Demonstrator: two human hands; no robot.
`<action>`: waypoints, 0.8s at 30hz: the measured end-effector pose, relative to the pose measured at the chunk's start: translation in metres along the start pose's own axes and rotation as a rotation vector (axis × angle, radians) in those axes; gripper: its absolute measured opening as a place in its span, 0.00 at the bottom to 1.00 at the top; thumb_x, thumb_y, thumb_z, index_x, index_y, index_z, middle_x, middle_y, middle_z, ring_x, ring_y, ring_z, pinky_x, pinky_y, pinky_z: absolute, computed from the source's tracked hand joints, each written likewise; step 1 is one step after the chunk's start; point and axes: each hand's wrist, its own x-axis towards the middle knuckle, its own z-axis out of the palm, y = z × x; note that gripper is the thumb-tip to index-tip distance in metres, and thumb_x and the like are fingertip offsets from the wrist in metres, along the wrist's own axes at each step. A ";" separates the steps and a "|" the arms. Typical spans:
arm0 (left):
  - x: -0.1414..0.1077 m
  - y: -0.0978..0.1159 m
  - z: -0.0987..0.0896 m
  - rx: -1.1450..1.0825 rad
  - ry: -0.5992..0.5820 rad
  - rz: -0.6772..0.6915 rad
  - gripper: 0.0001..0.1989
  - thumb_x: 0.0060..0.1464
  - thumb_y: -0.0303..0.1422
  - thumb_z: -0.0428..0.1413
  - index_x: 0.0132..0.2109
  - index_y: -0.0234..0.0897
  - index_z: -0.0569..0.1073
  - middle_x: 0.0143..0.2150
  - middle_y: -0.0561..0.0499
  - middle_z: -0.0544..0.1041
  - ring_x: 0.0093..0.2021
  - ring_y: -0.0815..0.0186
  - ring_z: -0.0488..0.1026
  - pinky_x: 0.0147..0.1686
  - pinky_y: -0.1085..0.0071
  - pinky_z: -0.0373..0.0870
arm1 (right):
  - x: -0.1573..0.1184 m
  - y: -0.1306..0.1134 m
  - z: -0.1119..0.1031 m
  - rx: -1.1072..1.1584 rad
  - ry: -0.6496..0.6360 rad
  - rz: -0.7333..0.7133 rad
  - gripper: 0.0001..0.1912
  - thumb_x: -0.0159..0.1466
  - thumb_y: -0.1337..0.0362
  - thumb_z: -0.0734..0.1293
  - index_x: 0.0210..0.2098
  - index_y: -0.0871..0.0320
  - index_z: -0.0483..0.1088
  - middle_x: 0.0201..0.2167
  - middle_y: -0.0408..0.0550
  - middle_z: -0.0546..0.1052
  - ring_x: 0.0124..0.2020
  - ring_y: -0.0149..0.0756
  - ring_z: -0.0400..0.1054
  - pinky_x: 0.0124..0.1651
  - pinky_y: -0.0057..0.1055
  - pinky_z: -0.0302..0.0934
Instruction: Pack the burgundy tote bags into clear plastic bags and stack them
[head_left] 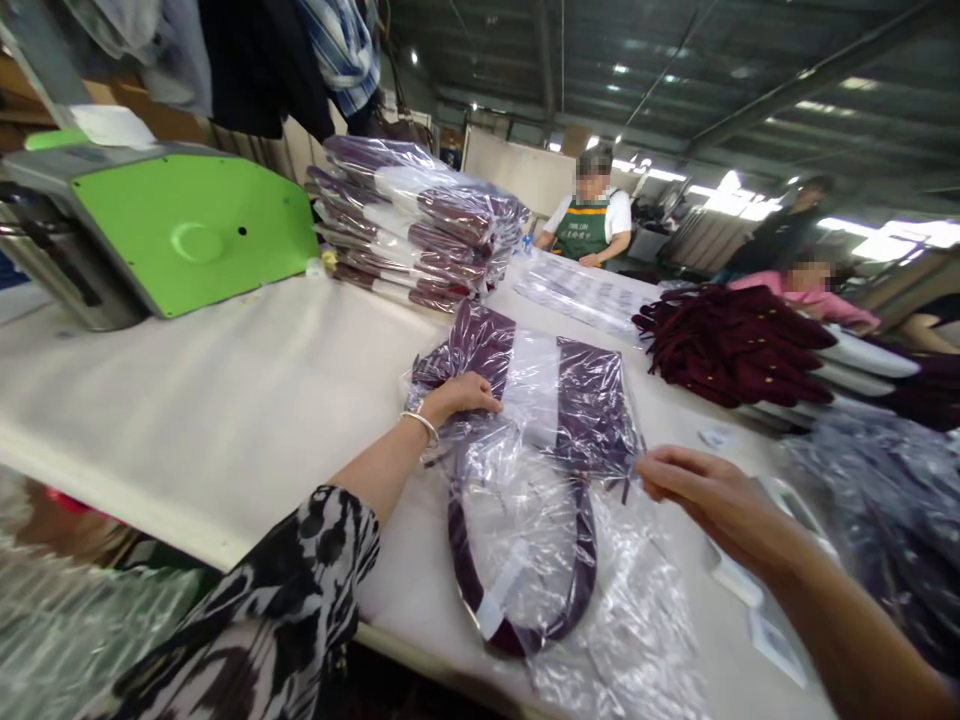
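Observation:
A dark purple bag (592,400) with a white band around its middle lies on the table inside a clear plastic bag (637,590). Its looped handle, with a white tag (504,590), points toward me under the plastic. My left hand (461,396), with a bangle at the wrist, rests on the upper left of the wrapped bag, fingers closed on the plastic. At the lower right corner, my right hand (682,475) pinches the plastic's edge between thumb and fingers.
On the white table (187,400) stand a green machine (217,230) and a metal flask (82,260) at left. Behind are stacked wrapped bags (420,220). Maroon pieces (735,340) and plastic-covered goods (885,520) lie at right. A person in a green apron (583,230) stands across the table.

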 end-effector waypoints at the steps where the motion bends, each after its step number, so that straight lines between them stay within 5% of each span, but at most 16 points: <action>1: -0.001 0.001 0.000 0.019 0.014 -0.009 0.13 0.41 0.40 0.64 0.22 0.37 0.72 0.18 0.57 0.65 0.22 0.70 0.59 0.25 0.70 0.51 | 0.021 -0.023 0.020 0.018 -0.082 -0.049 0.21 0.56 0.44 0.71 0.29 0.56 0.76 0.29 0.53 0.78 0.31 0.38 0.69 0.35 0.32 0.65; 5: -0.003 0.006 0.000 0.086 0.065 -0.044 0.11 0.41 0.39 0.65 0.23 0.38 0.75 0.19 0.56 0.69 0.25 0.67 0.65 0.29 0.69 0.55 | 0.104 -0.076 0.094 0.022 -0.205 -0.043 0.16 0.56 0.50 0.71 0.27 0.58 0.74 0.26 0.48 0.78 0.25 0.30 0.65 0.28 0.26 0.59; 9: -0.002 0.004 0.003 0.154 0.073 -0.045 0.10 0.42 0.38 0.65 0.23 0.38 0.74 0.20 0.56 0.71 0.28 0.64 0.69 0.35 0.68 0.60 | 0.153 -0.064 0.129 -0.311 -0.191 0.127 0.15 0.54 0.59 0.75 0.18 0.58 0.70 0.18 0.44 0.75 0.19 0.27 0.62 0.22 0.24 0.53; 14: 0.000 -0.001 0.006 0.247 0.088 -0.020 0.09 0.44 0.38 0.65 0.25 0.39 0.75 0.24 0.54 0.74 0.34 0.61 0.73 0.44 0.65 0.62 | 0.174 -0.041 0.133 -0.454 -0.242 0.202 0.19 0.54 0.59 0.77 0.13 0.58 0.69 0.15 0.44 0.74 0.16 0.29 0.63 0.19 0.25 0.52; 24: 0.003 0.000 -0.003 0.400 -0.035 -0.004 0.13 0.44 0.44 0.64 0.26 0.39 0.75 0.25 0.54 0.76 0.34 0.61 0.74 0.47 0.63 0.63 | 0.169 -0.026 0.122 -0.800 -0.324 0.103 0.33 0.59 0.35 0.67 0.15 0.58 0.70 0.17 0.52 0.75 0.20 0.36 0.69 0.27 0.30 0.61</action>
